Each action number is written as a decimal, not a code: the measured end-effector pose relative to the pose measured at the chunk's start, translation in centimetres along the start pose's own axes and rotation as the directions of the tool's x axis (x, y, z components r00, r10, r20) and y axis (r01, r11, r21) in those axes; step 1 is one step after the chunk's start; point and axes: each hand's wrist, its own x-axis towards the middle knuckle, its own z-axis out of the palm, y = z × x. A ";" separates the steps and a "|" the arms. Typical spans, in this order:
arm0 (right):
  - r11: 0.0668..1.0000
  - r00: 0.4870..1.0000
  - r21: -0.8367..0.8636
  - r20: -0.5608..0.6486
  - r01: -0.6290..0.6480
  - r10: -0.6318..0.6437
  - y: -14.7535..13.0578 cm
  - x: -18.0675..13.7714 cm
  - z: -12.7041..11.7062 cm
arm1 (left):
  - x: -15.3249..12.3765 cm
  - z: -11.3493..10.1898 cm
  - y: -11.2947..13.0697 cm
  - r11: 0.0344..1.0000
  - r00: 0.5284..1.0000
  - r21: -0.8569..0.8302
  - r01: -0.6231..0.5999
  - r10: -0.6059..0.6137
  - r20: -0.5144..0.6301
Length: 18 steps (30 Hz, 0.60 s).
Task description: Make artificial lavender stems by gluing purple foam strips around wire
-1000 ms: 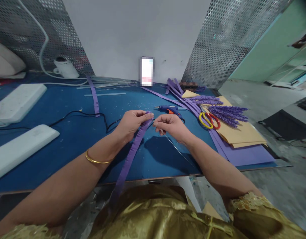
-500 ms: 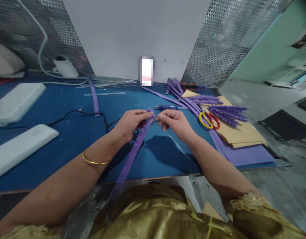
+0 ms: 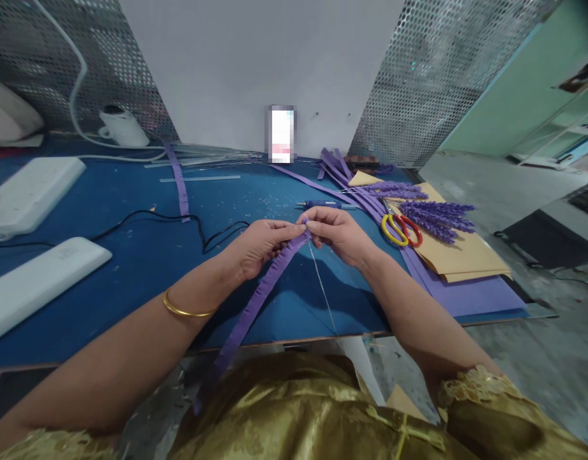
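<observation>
A long purple fringed paper strip slants from my fingertips down over the table's front edge toward my lap. My left hand pinches the strip near its upper end between thumb and fingers. Against it, fingertips almost touching, my right hand pinches the gathered purple tip where the strip meets a thin pale wire. The wire hangs down from that spot toward the table edge. Just behind my right hand lies a blue pen-like tool.
Scissors with yellow and red handles, finished purple flower stems and brown paper lie at right. White power strips and a black cable occupy the left. A lit phone leans on the back panel.
My hands have come together and the strip's upper end has shifted right. My right fingers now close on the gathered tip, and the wire hangs more steeply.
</observation>
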 end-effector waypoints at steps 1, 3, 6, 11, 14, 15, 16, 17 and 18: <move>1.000 1.000 0.018 -0.004 -0.005 0.005 0.0 0.0 -0.1 | 0.1 0.0 0.0 1.000 1.000 -0.003 -0.001 0.001 0.011; 0.999 1.000 0.054 -0.016 -0.008 0.009 -0.2 0.1 -0.3 | 0.1 -0.1 0.1 1.000 1.000 -0.010 0.003 -0.003 0.029; 0.992 0.999 0.125 -0.054 -0.002 0.009 -0.5 0.2 -1.1 | 0.0 -0.3 0.6 0.999 0.999 0.023 0.025 -0.026 0.047; 0.970 0.972 0.227 -0.232 0.086 -0.032 -1.4 0.7 -3.4 | -0.6 -0.8 1.9 0.985 0.978 0.172 0.028 -0.062 0.198; 0.978 0.939 0.178 -0.341 0.109 -0.042 -1.5 1.1 -5.1 | -0.8 -1.5 2.8 0.964 0.967 0.265 -0.013 -0.055 0.249; 0.978 0.930 0.172 -0.365 0.118 -0.048 -1.4 1.3 -5.7 | -0.8 -1.9 3.1 0.958 0.971 0.286 -0.025 -0.045 0.237; 0.976 0.922 0.174 -0.384 0.133 -0.057 -1.3 1.5 -6.1 | -0.7 -2.4 3.5 0.953 0.976 0.300 -0.039 -0.028 0.215; 0.971 0.915 0.183 -0.398 0.152 -0.068 -1.1 1.6 -6.5 | -0.6 -3.1 3.9 0.949 0.983 0.312 -0.036 -0.023 0.182; 0.966 0.909 0.193 -0.408 0.171 -0.079 -0.9 1.8 -6.7 | -0.4 -3.8 4.3 0.949 0.994 0.311 -0.041 0.006 0.112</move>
